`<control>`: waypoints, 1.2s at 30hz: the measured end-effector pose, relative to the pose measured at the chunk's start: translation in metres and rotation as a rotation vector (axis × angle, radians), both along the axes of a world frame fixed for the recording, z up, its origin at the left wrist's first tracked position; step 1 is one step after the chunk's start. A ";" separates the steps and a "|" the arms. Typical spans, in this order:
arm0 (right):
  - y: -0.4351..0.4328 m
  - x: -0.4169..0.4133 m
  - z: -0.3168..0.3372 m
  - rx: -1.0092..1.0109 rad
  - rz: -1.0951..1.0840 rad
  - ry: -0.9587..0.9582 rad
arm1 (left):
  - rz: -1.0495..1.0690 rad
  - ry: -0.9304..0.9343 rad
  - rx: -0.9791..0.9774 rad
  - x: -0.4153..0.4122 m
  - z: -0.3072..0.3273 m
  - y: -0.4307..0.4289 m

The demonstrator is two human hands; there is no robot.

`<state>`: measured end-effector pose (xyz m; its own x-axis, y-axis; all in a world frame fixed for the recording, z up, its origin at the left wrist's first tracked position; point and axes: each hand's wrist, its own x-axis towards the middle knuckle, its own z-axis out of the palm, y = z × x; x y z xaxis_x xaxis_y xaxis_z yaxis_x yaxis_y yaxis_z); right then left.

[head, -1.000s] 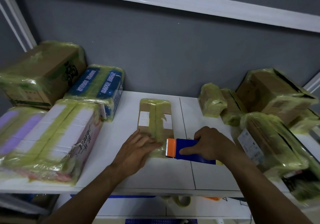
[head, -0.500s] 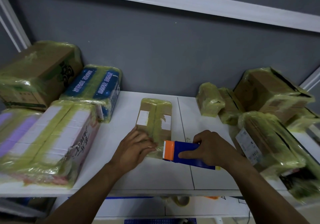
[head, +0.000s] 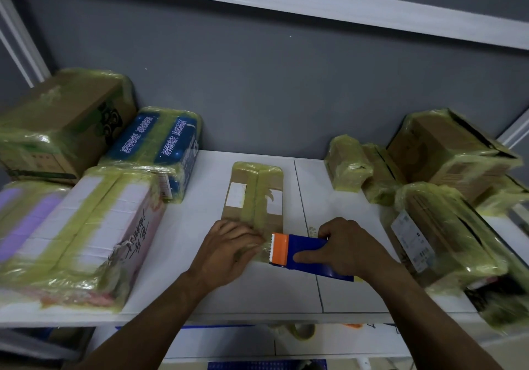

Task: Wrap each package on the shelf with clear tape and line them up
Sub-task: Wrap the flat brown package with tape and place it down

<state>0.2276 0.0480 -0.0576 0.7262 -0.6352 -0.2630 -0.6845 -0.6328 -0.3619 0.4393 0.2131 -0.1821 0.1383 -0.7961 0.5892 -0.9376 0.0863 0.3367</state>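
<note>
Near end of package under left hand.

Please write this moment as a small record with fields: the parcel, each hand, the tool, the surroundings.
parcel: flat brown cardboard parcel with yellowish tape strips, lying on white shelf
left hand: presses on parcel's near end
right hand: grips blue tape dispenser with orange head, at parcel's near right corner
surroundings: tape-wrapped boxes on both sides

flat package looks like matt brown cardboard with glossy yellowish tape strips and white paper labels; tape dispenser is smooth blue and orange plastic; shelf is smooth white, slight sheen; surrounding boxes are cardboard under crinkly shiny tape
</note>
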 end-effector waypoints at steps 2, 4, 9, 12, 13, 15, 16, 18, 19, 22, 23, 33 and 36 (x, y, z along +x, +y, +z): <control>0.001 -0.001 0.001 0.010 -0.004 0.000 | -0.007 0.025 0.030 0.003 0.002 -0.001; 0.002 -0.003 0.004 0.030 -0.009 -0.002 | -0.045 0.021 0.034 0.009 0.002 0.000; -0.001 -0.016 0.012 -0.003 -0.043 0.003 | -0.078 0.000 -0.007 0.022 0.002 -0.002; -0.005 -0.016 0.012 -0.040 -0.049 0.017 | -0.059 -0.050 -0.010 0.020 0.004 -0.003; -0.006 -0.015 0.010 -0.043 -0.053 0.024 | -0.047 -0.066 -0.002 0.017 0.004 -0.004; -0.007 -0.012 0.004 -0.043 -0.068 0.037 | -0.027 -0.071 0.030 0.008 0.001 -0.004; -0.008 -0.011 0.001 -0.043 -0.076 0.046 | -0.016 -0.062 0.049 0.002 -0.002 -0.003; -0.009 -0.009 -0.005 -0.046 -0.085 0.065 | 0.025 -0.018 0.075 -0.006 -0.006 -0.004; -0.009 -0.008 -0.006 -0.048 -0.085 0.070 | 0.047 0.006 0.074 -0.007 -0.008 -0.004; -0.010 -0.004 -0.010 -0.052 -0.083 0.071 | 0.060 0.001 0.031 -0.005 -0.009 -0.007; -0.011 -0.003 -0.010 -0.048 -0.087 0.071 | 0.047 -0.023 0.007 -0.003 -0.010 -0.008; -0.003 -0.005 -0.006 0.009 -0.098 0.042 | -0.041 0.008 -0.026 0.019 -0.006 -0.013; 0.001 -0.010 -0.002 0.023 -0.096 0.001 | -0.039 0.046 -0.004 0.029 0.003 -0.013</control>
